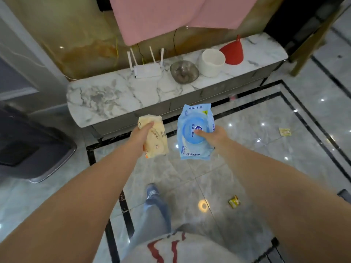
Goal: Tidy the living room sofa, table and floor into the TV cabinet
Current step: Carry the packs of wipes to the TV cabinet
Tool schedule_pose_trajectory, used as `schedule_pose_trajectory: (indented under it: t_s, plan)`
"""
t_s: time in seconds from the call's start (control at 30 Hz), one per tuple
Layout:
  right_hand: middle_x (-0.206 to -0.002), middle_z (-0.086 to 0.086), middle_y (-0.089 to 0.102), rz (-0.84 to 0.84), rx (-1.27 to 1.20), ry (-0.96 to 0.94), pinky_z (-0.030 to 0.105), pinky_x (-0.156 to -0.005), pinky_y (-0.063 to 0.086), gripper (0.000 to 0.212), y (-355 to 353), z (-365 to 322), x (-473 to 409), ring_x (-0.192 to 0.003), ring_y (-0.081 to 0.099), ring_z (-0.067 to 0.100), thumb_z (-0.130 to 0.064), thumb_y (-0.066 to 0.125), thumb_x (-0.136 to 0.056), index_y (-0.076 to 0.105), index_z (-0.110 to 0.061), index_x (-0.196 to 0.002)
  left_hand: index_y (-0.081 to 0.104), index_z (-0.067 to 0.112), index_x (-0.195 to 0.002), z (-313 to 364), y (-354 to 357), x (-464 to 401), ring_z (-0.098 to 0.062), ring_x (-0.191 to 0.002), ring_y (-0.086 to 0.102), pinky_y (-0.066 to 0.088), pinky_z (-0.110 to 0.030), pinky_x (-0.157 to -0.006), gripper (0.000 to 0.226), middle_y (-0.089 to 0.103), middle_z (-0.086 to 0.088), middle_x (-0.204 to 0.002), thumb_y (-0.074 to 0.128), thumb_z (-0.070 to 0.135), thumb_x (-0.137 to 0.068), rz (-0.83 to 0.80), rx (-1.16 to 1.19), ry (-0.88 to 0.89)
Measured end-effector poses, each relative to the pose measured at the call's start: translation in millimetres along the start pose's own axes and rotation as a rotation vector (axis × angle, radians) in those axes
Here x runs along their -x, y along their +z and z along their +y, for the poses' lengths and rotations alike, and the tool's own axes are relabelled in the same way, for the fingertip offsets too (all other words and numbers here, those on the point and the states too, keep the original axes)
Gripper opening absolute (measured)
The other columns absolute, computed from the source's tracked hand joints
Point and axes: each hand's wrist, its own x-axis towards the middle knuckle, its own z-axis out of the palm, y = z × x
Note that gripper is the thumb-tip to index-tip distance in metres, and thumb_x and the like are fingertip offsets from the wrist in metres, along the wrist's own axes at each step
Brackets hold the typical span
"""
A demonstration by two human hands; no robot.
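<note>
My left hand (139, 134) grips a cream-yellow tissue pack (157, 141) from its left side. A blue wet-wipe pack (191, 120) with a round lid is held by my right hand (214, 136), thumb on the lid. Both packs hang over the tiled floor, just short of the front edge of the low marble-topped TV cabinet (114, 97). The cabinet's grey drawer fronts (152, 111) are closed. Small wrappers lie on the floor: a yellow one (234, 201) near my right arm and a pale one (284, 131) further right.
On the cabinet top stand a white router (147, 70), a glass bowl (184, 72), a white tub (211, 62) and a red funnel (232, 51). A dark bin (32, 147) stands at the left. A small red-pink item (232, 97) lies under the cabinet edge. A pink cloth (171, 16) hangs above.
</note>
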Motion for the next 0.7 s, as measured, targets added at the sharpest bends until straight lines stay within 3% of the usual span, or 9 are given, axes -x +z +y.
schedule_pose_trajectory:
  t_s: [0.1, 0.13, 0.2, 0.3, 0.43, 0.53, 0.7]
  plan:
    - [-0.086, -0.004, 0.069, 0.003, -0.083, -0.002, 0.025, -0.050, 0.051, 0.025, -13.7, -25.7, -19.4, -0.072, 0.065, 0.015, -0.035, 0.084, -0.076, 0.067, -0.023, -0.091, 0.062, 0.030, -0.118, 30.6, 18.0, -34.5, -0.029, -0.104, 0.067, 0.050, -0.057, -0.096, 0.039, 0.070, -0.005, -0.116, 0.076, 0.039, -0.083, -0.063, -0.074, -0.018]
    - [-0.086, -0.003, 0.071, -0.002, -0.109, -0.006, 0.024, -0.047, 0.051, 0.023, -18.9, -31.3, -26.3, -0.070, 0.065, 0.015, -0.033, 0.084, -0.077, 0.068, -0.023, -0.091, 0.063, 0.030, -0.117, 38.6, 24.9, -45.0, -0.030, -0.103, 0.067, 0.050, -0.057, -0.095, 0.042, 0.069, -0.005, -0.115, 0.077, 0.042, -0.080, -0.056, -0.106, -0.022]
    - [-0.091, 0.000, 0.074, -0.014, -0.126, -0.011, 0.032, -0.060, 0.059, 0.023, -29.3, -39.8, -39.9, -0.077, 0.070, 0.019, -0.030, 0.085, -0.076, 0.070, -0.021, -0.091, 0.063, 0.032, -0.114, 50.4, 42.5, -59.3, -0.031, -0.102, 0.066, 0.050, -0.059, -0.094, 0.045, 0.069, -0.004, -0.115, 0.078, 0.048, -0.075, -0.052, -0.167, -0.033]
    - [-0.100, 0.004, 0.075, 0.007, -0.157, 0.014, 0.046, -0.079, 0.061, 0.039, -50.7, -52.6, -67.6, -0.091, 0.073, 0.024, -0.033, 0.089, -0.069, 0.073, -0.014, -0.099, 0.062, 0.029, -0.115, 66.3, 84.3, -71.9, -0.031, -0.100, 0.068, 0.052, -0.057, -0.092, 0.038, 0.071, -0.005, -0.110, 0.074, 0.045, -0.083, -0.119, -0.209, -0.037]
    - [-0.101, 0.007, 0.075, 0.022, -0.170, 0.039, 0.045, -0.074, 0.061, 0.040, -82.4, -61.2, -108.4, -0.090, 0.073, 0.027, -0.034, 0.089, -0.070, 0.073, -0.013, -0.100, 0.065, 0.027, -0.119, 83.4, 138.3, -94.4, -0.031, -0.098, 0.071, 0.053, -0.058, -0.091, 0.047, 0.073, -0.007, -0.111, 0.077, 0.045, -0.078, -0.177, -0.230, -0.035]
    - [-0.105, 0.007, 0.074, 0.007, -0.175, 0.034, 0.043, -0.078, 0.061, 0.032, -106.8, -62.1, -141.5, -0.094, 0.072, 0.025, -0.029, 0.088, -0.072, 0.071, -0.017, -0.097, 0.064, 0.025, -0.122, 92.1, 171.0, -112.8, -0.031, -0.100, 0.069, 0.052, -0.057, -0.093, 0.051, 0.072, -0.007, -0.112, 0.077, 0.046, -0.078, -0.103, -0.225, -0.034]
    - [-0.090, 0.000, 0.069, -0.071, -0.152, 0.040, 0.026, -0.052, 0.051, 0.020, -162.6, -76.3, -200.7, -0.072, 0.065, 0.013, -0.027, 0.082, -0.079, 0.066, -0.019, -0.089, 0.059, 0.018, -0.131, 101.0, 227.6, -137.2, -0.032, -0.105, 0.067, 0.050, -0.056, -0.097, 0.064, 0.068, -0.008, -0.120, 0.079, 0.047, -0.076, 0.057, -0.128, -0.078]
